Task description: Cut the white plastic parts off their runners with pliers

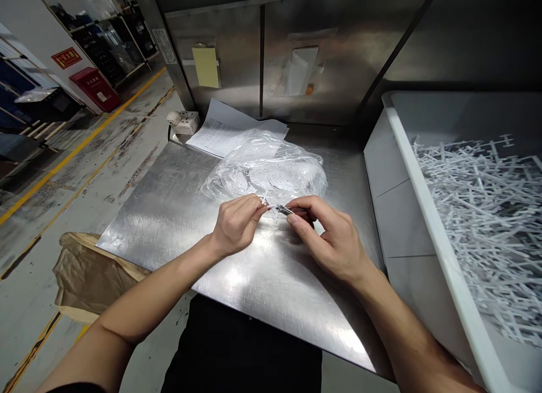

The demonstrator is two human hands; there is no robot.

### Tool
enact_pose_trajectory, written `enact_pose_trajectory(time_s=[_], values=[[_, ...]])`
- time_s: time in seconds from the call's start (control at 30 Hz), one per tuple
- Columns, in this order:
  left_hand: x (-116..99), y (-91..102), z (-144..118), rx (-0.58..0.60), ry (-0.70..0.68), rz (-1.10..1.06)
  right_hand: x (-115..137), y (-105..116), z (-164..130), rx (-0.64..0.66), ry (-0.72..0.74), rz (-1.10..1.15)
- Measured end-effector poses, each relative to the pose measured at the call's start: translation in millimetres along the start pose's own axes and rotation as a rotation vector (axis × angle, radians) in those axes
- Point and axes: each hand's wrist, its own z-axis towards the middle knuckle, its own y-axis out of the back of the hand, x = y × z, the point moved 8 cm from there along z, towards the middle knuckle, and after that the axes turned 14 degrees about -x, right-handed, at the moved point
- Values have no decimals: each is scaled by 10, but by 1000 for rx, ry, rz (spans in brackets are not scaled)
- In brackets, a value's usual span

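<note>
Forearms enter from the bottom edge, nearest the lens, over the steel surface point(178, 212). White bin point(423, 212) at right, heaped with white plastic frames point(486, 212). Clear bag point(271, 175) of small white pieces lies mid-surface, papers point(220, 130) behind it. Left hand point(235, 226) pinches a small white plastic part point(267, 204) between thumb and fingertips, just in front of the bag. Right hand point(328, 238) grips a small dark tool point(285, 210), tip at the part; tool type unclear. Judgement: hold the part steady near the joint, work in short controlled motions, keep the pieces over the surface.
</note>
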Motion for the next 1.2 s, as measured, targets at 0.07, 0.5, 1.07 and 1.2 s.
enact_pose_trajectory(time_s=[0.07, 0.5, 1.07, 1.2], values=[[-10, 2, -1, -2, 2, -14, 2, -1, -4, -5, -5, 1], [218, -75, -113, 178, 368, 85, -245, -113, -56, -14, -352, 108], [320, -69, -86, 69, 407, 29, -394, -169, -73, -57, -465, 403], [241, 2, -56, 0, 288, 18, -247, -137, -82, -43, -343, 375]])
